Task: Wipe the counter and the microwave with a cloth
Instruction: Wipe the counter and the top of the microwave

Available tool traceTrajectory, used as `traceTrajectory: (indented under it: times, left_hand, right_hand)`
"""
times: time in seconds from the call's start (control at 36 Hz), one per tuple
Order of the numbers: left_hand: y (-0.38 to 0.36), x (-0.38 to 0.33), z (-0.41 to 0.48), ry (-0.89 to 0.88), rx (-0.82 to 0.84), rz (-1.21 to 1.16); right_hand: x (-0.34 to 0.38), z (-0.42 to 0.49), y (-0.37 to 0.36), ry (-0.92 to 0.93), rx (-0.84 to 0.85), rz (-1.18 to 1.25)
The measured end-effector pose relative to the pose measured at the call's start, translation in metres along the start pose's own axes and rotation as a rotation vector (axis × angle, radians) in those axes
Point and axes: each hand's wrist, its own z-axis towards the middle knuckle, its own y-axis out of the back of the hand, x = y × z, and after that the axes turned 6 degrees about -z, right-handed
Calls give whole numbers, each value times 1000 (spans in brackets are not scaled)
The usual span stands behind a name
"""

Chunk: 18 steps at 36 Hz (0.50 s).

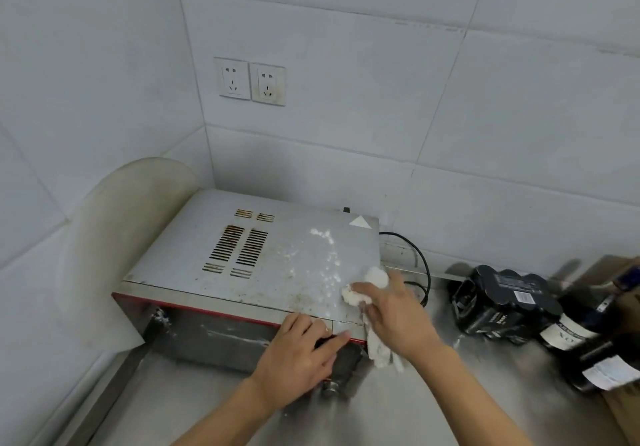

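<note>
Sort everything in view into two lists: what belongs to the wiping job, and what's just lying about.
Job:
cloth, gripped by the right hand
microwave, with the left hand resting on its front edge
counter

Lying about:
dark shrink-wrapped pack
dark labelled bottles
black cord
wall sockets
round board beside the microwave

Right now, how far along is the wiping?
Early. Nothing looks finished: the microwave top shows white smears and brown spots. In hand: the right hand presses the cloth on its front right corner, the left hand resting on the front edge. Left: most of the top, then the counter.
</note>
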Motion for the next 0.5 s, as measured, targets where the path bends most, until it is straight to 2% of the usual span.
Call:
traceTrajectory:
  times: [0.17,0.31,0.5]
  left_hand:
    - [0,-4,2,47,15,24]
    - [1,-6,3,71,34,58]
    - [6,-6,6,87,63,71]
  right_hand:
    - [-15,-29,4,23,188,274]
    - [-21,-22,10,95,291,261]
    - [-25,-9,16,85,135,291]
